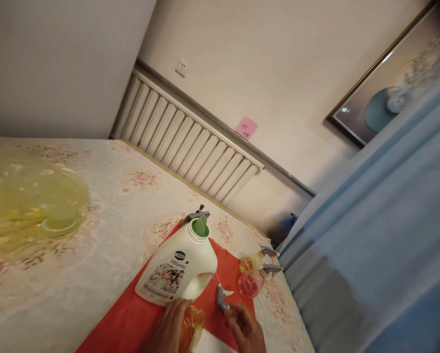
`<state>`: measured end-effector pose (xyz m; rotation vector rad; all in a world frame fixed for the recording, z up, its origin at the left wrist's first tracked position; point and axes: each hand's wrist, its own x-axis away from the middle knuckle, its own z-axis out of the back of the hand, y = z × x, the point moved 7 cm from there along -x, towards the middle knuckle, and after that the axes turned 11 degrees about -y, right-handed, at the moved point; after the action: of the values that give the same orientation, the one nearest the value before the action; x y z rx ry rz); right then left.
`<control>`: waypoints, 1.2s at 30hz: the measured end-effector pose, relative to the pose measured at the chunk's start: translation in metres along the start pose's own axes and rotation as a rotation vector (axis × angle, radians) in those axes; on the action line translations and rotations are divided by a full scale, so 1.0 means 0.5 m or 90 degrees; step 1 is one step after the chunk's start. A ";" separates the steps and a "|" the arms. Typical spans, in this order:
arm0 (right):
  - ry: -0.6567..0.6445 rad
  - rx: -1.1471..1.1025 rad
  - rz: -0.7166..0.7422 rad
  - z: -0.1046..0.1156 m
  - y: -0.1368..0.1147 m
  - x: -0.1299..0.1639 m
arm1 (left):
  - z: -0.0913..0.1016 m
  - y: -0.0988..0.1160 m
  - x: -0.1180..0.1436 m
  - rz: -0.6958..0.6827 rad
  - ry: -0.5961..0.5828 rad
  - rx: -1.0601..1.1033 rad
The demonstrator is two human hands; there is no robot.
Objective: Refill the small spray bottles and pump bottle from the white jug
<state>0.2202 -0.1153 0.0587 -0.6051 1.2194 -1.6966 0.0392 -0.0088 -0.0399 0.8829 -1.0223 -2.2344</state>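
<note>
Floral-cloth surface [106, 235] with a red mat [132, 318] near, slatted radiator [190, 147] and a pink note [246, 128] on the far wall. Left hand [168, 328] wraps a small orange bottle [193, 321] (near edge), right hand [247, 328] pinches a grey sprayer head [222, 298]. White detergent jug [179, 267] sits just behind, pink bottles [251, 282] to the right.

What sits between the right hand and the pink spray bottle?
Nothing visible. The right hand already holds a grey trigger sprayer head; only bare red cloth lies between it and the pink spray bottle. The left hand holds an orange bottle.
</note>
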 end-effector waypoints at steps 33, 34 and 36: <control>-0.098 -0.243 0.086 -0.205 -0.294 -0.304 | 0.064 0.078 -0.020 0.053 -0.083 0.055; -0.085 -0.240 0.093 -0.187 -0.310 -0.305 | 0.064 0.076 -0.019 0.052 -0.077 0.054; -0.063 -0.233 0.099 -0.145 -0.338 -0.304 | 0.066 0.076 -0.017 0.047 -0.065 0.051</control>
<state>0.1630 0.0653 0.2037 -0.7807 1.4774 -1.3089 0.0277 -0.0098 0.0097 0.7582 -1.1802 -2.2096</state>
